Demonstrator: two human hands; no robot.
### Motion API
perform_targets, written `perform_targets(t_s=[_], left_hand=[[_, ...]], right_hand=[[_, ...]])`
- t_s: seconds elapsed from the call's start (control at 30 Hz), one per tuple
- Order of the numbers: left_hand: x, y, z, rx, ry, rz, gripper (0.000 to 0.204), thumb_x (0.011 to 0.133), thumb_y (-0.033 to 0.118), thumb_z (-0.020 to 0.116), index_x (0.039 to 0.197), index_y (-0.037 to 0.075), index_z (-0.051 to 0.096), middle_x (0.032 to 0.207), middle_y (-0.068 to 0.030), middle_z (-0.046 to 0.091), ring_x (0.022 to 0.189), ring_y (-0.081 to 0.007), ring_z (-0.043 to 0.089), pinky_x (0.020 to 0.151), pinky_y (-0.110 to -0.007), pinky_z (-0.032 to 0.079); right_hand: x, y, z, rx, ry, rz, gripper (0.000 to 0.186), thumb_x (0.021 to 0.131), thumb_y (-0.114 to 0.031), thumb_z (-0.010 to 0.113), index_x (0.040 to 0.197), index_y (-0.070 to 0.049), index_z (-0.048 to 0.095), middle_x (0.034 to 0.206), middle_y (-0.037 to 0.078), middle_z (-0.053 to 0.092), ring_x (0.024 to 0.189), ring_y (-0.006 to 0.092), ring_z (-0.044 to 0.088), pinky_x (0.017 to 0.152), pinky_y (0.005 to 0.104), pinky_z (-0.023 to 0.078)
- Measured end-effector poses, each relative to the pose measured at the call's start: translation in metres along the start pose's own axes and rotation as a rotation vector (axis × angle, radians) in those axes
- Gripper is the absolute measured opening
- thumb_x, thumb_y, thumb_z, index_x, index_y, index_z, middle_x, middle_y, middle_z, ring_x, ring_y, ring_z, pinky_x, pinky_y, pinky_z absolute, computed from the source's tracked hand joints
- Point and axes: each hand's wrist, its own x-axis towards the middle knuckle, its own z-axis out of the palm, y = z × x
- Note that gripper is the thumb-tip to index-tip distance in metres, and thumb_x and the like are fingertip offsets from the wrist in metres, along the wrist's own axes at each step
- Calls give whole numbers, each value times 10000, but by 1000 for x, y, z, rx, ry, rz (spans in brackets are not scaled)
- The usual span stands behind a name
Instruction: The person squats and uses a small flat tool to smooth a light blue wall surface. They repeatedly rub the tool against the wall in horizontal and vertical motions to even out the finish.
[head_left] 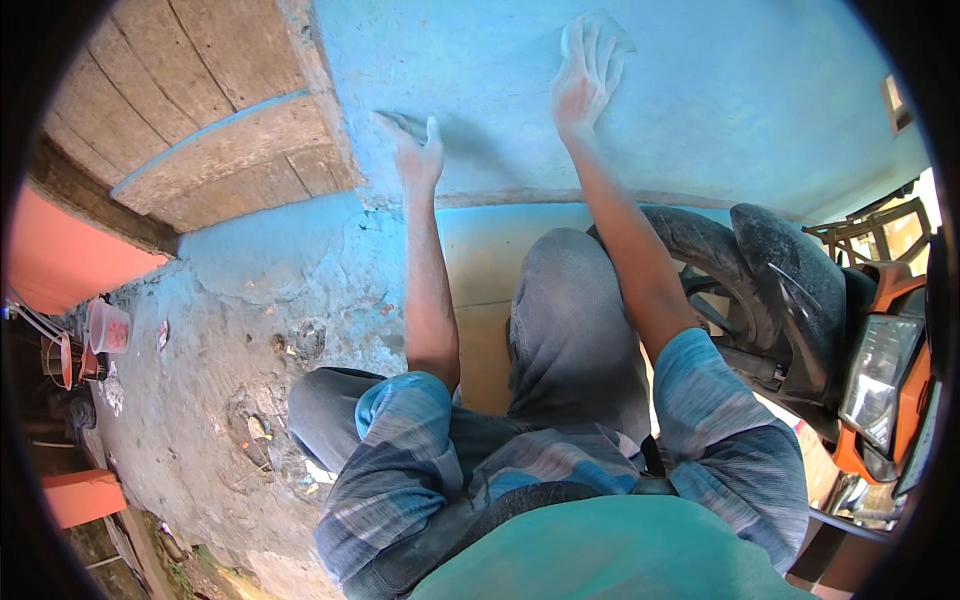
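Observation:
A light-blue painted wall (740,110) rises in front of me. My right hand (588,75) lies flat against it high up, fingers outstretched and coated in whitish dust. Beneath those fingers a thin pale sheet (624,47) shows at the edges, pressed to the wall; its material is hard to make out. My left hand (415,150), also dusty, is held lower and to the left, near the wall's edge by the wooden door. Its thumb and fingers are apart, with nothing in them, and its shadow falls on the blue surface. Whether it touches the wall I cannot tell.
A worn wooden door (215,60) is at the upper left. A motorcycle's front tyre (710,250) and headlight (880,380) stand close on my right. Rough, paint-stained concrete (190,400) lies left, with debris and a plastic tub (108,327). My bent knee (570,290) faces the wall.

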Motion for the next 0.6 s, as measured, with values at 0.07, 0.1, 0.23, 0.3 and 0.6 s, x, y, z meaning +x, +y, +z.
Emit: perform_targets(t_s=[0.07,0.1,0.23,0.3,0.6], left_hand=[[-4,0,2,-5,-33,15,1125,1021,314,714,1688,-35,-122,1693,-315,359,1600,-450,306,1282,-455,297],[-6,0,2,-4,-53,24,1133,1021,317,714,1687,-27,-136,1696,-325,344,1602,-453,299,1285,-459,293],[-7,1,2,54,-5,69,1131,995,225,714,1689,-5,-149,1659,-385,348,1560,-496,354,1277,-496,316],[-8,2,3,46,2,95,1139,990,214,716,1691,8,-158,1655,-389,352,1549,-508,364,1272,-504,326],[-11,23,-3,43,-45,6,1159,984,203,716,1688,31,-187,1663,-394,330,1533,-521,382,1261,-516,349]], right_hand=[[-10,-3,2,115,-82,-96,686,998,-61,587,1650,-247,481,1679,45,492,1542,357,446,1298,596,242],[-19,0,3,172,-122,-141,683,999,-64,587,1650,-243,481,1682,53,486,1548,359,437,1295,602,242],[-28,-3,-1,-2,-272,-248,709,998,-65,610,1667,-230,447,1695,51,470,1564,369,412,1315,593,190],[-9,0,3,-2,-29,18,688,991,-71,600,1650,-222,472,1695,44,470,1572,367,401,1311,590,201],[-22,17,-1,-62,-180,-120,692,993,-62,591,1646,-264,485,1712,3,447,1595,318,376,1314,597,190]])
